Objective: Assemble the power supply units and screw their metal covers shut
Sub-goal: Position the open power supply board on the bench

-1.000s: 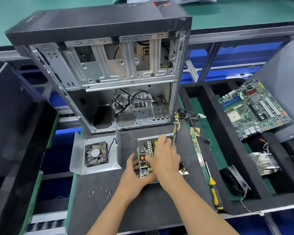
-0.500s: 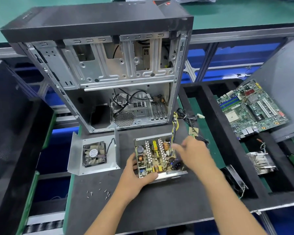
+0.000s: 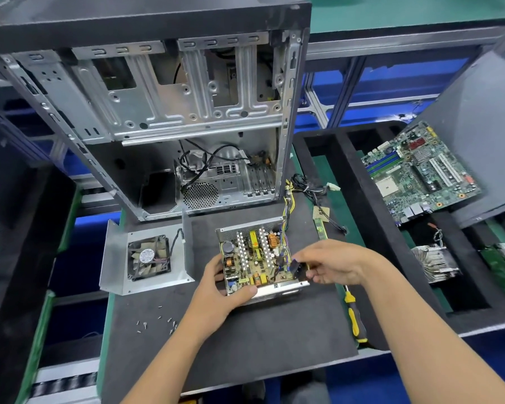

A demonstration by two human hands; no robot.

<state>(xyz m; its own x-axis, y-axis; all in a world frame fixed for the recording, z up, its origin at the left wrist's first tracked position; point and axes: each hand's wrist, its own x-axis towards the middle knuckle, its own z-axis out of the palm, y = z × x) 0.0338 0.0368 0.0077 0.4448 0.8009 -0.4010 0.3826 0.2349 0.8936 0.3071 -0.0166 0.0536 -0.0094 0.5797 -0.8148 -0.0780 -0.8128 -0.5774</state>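
1. Head view, the unit: Bare sheet-metal tray of the open power supply unit (image 3: 286, 287) w/ tan-green circuit board (image 3: 254, 258) seated inside, on the dark foam mat (image 3: 245, 339), just in front of the stripped grey computer case (image 3: 164, 118). Not closed yet.
2. Head view, left hand (image 3: 219, 290): gripping the tray's near-left corner, thumb over the front lip, fingers curled along the left wall.
3. Head view, right hand (image 3: 330, 265): fingers bent, pinching the small black socket block (image 3: 296, 266) at the board's right edge; exact contact partly hidden by the fingers.
4. Head view, cover: bent grey metal cover w/ black fan (image 3: 146, 258) lying open-side up, just left of the unit, apart from it. Small loose screws (image 3: 158, 319) scattered on the mat near the left forearm. Yellow-handled screwdriver (image 3: 353, 316) on the mat's right edge.
5. Handling, judged: tray stiff, light-to-moderate, edges prob. sharp — best held by the outer walls or corners. Board fragile; tall capacitors, coils, heatsink fins not for pressing or lifting by. Wire bundle (image 3: 287, 205) soft, springy, apt to get pinched under the cover. Cover thin, flexy; best taken by both side flanges, away from the fan cable. Screws tiny, easily rolled or lost.
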